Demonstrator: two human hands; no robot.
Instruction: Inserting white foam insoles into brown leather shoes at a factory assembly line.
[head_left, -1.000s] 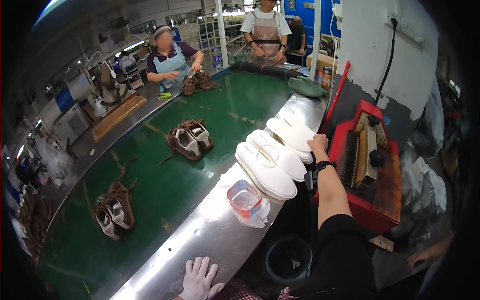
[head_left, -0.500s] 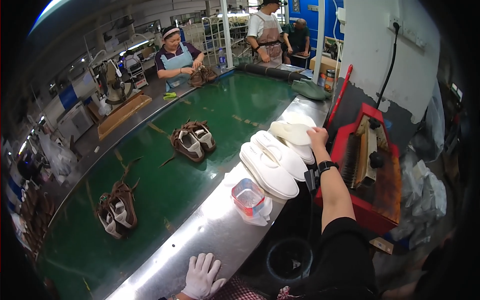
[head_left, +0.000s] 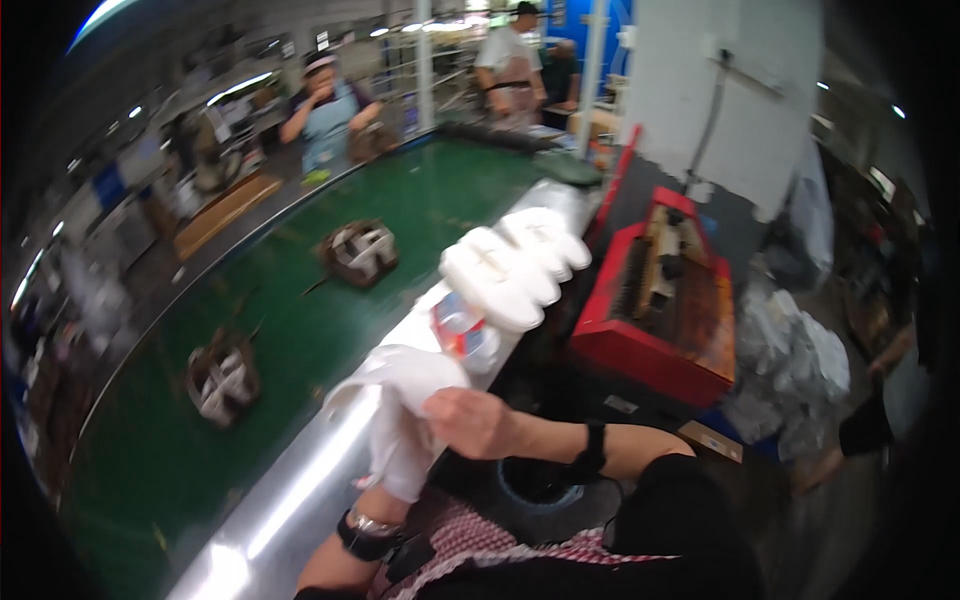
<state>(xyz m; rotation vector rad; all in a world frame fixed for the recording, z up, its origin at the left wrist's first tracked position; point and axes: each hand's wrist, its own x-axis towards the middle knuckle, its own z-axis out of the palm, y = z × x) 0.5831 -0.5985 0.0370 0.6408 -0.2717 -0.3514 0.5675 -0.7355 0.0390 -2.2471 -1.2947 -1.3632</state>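
Low in the middle, above the metal ledge, a white insole (head_left: 425, 367) is in my bare right hand (head_left: 473, 422), its fingers closed near one end. My left hand (head_left: 398, 455), in a white glove, is up against the insole from below; motion blur and matching white hide where its fingers end. Just beyond stands a clear plastic tub (head_left: 462, 330) with a red and blue band. Behind it, several white insoles (head_left: 497, 275) lie overlapping along the ledge (head_left: 300, 475).
Two pairs of brown shoes (head_left: 358, 250) (head_left: 222, 380) rest on the green belt (head_left: 290, 320). At right stands a red machine with a brush (head_left: 655, 345). Across the belt, a person in a blue apron (head_left: 330, 125) has one hand on a brown shoe; other people are farther back.
My right hand has come back from the insole pile toward me, bringing an insole. The left hand has lifted off the ledge to meet it. The view has shifted.
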